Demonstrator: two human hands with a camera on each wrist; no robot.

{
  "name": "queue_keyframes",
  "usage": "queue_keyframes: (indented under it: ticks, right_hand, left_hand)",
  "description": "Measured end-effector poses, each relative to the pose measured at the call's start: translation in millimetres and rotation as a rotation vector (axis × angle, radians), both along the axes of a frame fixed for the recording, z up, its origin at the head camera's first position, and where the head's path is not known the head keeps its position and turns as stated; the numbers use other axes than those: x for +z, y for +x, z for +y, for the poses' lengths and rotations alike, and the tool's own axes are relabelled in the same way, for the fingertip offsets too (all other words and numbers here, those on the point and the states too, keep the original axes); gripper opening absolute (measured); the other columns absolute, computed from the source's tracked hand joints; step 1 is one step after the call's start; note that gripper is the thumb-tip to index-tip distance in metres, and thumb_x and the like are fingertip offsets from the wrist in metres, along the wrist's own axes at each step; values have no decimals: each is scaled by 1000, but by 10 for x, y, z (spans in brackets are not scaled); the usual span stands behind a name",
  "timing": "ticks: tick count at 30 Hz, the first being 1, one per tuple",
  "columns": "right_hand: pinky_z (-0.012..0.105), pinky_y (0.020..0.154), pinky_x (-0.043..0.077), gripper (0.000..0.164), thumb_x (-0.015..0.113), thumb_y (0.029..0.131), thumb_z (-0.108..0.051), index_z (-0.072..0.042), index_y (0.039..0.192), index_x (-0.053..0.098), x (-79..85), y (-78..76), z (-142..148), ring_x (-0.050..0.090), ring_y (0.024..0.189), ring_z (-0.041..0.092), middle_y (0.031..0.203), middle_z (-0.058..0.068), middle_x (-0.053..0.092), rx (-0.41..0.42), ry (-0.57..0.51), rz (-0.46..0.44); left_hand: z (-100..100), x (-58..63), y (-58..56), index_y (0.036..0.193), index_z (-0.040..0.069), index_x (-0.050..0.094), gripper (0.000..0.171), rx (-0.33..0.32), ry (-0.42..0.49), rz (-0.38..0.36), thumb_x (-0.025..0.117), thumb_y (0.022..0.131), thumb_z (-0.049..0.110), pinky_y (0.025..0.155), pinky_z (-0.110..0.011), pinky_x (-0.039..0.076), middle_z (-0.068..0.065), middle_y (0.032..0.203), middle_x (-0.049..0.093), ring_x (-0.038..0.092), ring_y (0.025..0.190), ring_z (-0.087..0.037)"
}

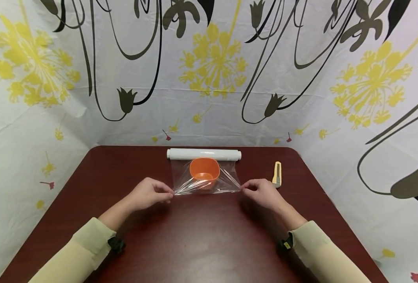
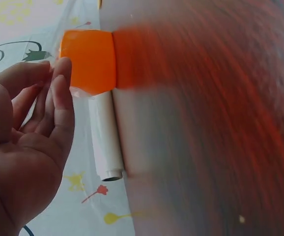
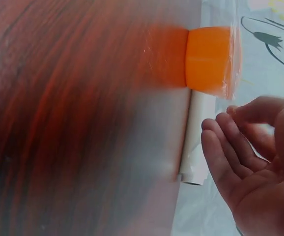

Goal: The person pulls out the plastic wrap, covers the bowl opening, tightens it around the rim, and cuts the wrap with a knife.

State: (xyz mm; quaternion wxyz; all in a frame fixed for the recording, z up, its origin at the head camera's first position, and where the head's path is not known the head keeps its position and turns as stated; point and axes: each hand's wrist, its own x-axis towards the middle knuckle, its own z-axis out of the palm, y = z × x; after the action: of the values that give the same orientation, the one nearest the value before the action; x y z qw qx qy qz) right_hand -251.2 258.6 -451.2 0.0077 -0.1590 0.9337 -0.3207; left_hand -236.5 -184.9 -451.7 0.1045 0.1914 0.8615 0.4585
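A sheet of clear plastic wrap [image 1: 226, 184] runs from the white roll [image 1: 204, 154] at the table's back toward me, drawn over an orange bowl [image 1: 204, 169]. My left hand [image 1: 149, 193] pinches the sheet's near left corner between thumb and fingers. At the near right corner my right hand [image 1: 263, 193] pinches it the same way. Creases fan from both corners toward the bowl. In the left wrist view the orange bowl [image 2: 89, 61] stands upright, with the film over its rim. The right wrist view shows the bowl [image 3: 208, 60] just beyond my fingertips.
A yellow box cutter [image 1: 277, 174] lies on the dark red-brown table [image 1: 202, 239], just behind my right hand. Patterned white cloth [image 1: 209, 118] hangs around the table's back and sides. Each wrist wears a small black device.
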Motion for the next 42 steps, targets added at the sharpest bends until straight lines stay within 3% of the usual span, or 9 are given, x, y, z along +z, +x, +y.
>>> queue_keyframes:
  ticks: [6, 14, 21, 28, 30, 33, 36, 40, 42]
  right_hand:
    - [29, 69, 58, 27, 77, 104, -35, -11, 96, 85, -39, -27, -101, 72, 73, 13, 83, 3, 80, -100, -85, -96]
    - [28, 59, 50, 34, 86, 95, -41, -11, 79, 84, -72, -80, -258, 65, 59, 12, 63, -2, 70, -237, -57, -148]
    - [29, 57, 50, 37, 92, 90, -40, -10, 71, 80, -96, -157, -384, 64, 56, 12, 59, 1, 69, -243, 22, -145]
    - [29, 58, 47, 36, 92, 89, -39, -11, 70, 77, -135, -257, -485, 63, 58, 15, 60, 2, 69, -232, 114, -144]
    - [28, 58, 46, 36, 91, 90, -38, -11, 71, 77, -145, -279, -506, 63, 59, 15, 62, 3, 69, -229, 119, -154]
    - [28, 58, 46, 34, 91, 91, -36, -11, 73, 77, -154, -300, -533, 62, 60, 15, 62, 2, 68, -226, 110, -154]
    - [29, 59, 48, 30, 92, 90, -32, -9, 83, 74, -167, -319, -558, 62, 61, 14, 65, 1, 68, -212, 84, -145]
    - [31, 65, 52, 37, 91, 91, -24, -9, 113, 66, -167, -351, -580, 64, 67, 14, 78, 2, 71, -154, 60, -106]
    - [32, 67, 52, 46, 90, 92, -20, -10, 128, 62, -160, -373, -586, 64, 69, 15, 81, 2, 72, -110, 72, -74]
  left_hand:
    - [83, -64, -11, 103, 9, 88, 32, 98, -35, -26, 81, 100, 40, 75, -38, 64, 1, 82, 82, 77, 78, -19]
    - [229, -134, -48, 88, 10, 87, 27, 234, -96, -31, 88, 95, 37, 61, -31, 55, 1, 66, 74, 70, 64, -18]
    - [354, -138, -104, 77, 10, 84, 29, 303, -186, -40, 89, 93, 34, 58, -27, 47, 0, 59, 70, 66, 60, -16]
    - [465, -203, -213, 73, 10, 79, 31, 302, -257, 6, 88, 94, 29, 59, -27, 48, 2, 62, 69, 61, 61, -13]
    - [493, -219, -253, 72, 9, 77, 31, 306, -253, 6, 87, 94, 27, 60, -29, 49, 0, 66, 70, 61, 64, -15]
    - [438, -486, -471, 71, 12, 73, 31, 283, -218, 41, 87, 93, 28, 60, -30, 49, 1, 70, 69, 60, 66, -15]
    - [449, -511, -525, 82, 10, 67, 22, 271, -151, 52, 85, 90, 19, 60, -31, 51, -3, 75, 69, 62, 68, -17]
    - [568, -269, -394, 112, 2, 66, 29, 255, -132, 67, 80, 87, 4, 61, -30, 51, -7, 80, 67, 63, 68, -18]
    - [598, -254, -399, 123, 0, 69, 36, 236, -176, 102, 78, 88, 2, 62, -28, 51, -6, 79, 67, 61, 68, -16]
